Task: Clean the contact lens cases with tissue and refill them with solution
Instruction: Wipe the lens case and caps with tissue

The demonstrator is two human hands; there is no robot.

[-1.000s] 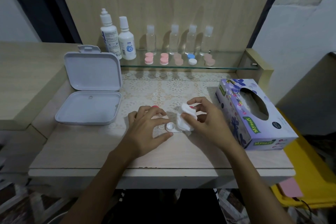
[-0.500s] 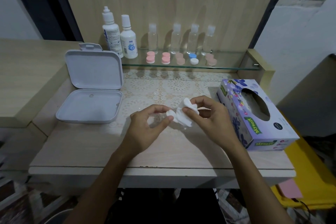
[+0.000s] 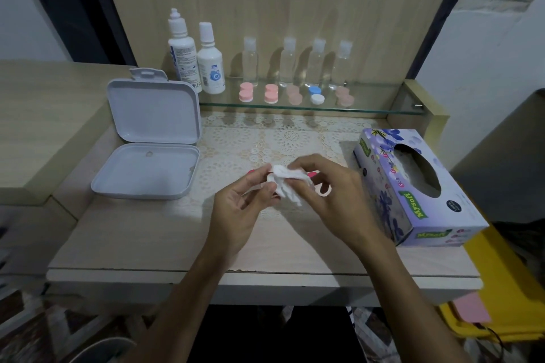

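Above the lace mat, my left hand (image 3: 244, 203) pinches a small white lens case that the tissue mostly hides. My right hand (image 3: 327, 194) grips a crumpled white tissue (image 3: 287, 183) and presses it against that case. On the glass shelf (image 3: 368, 107) at the back lie several lens cases: two bright pink ones (image 3: 246, 92), pale pink ones (image 3: 295, 95) and a blue-and-white one (image 3: 316, 95). Two white solution bottles (image 3: 193, 56) stand at the shelf's left end.
An open white hinged box (image 3: 150, 150) lies at the left of the table. A purple tissue box (image 3: 413, 186) sits at the right. Several small clear bottles (image 3: 298, 62) stand along the back wall. A yellow bin (image 3: 501, 303) is below the table's right edge.
Both hands lifted the case and tissue up off the mat. The tissue now covers the case, which showed beside the left fingers a second ago.
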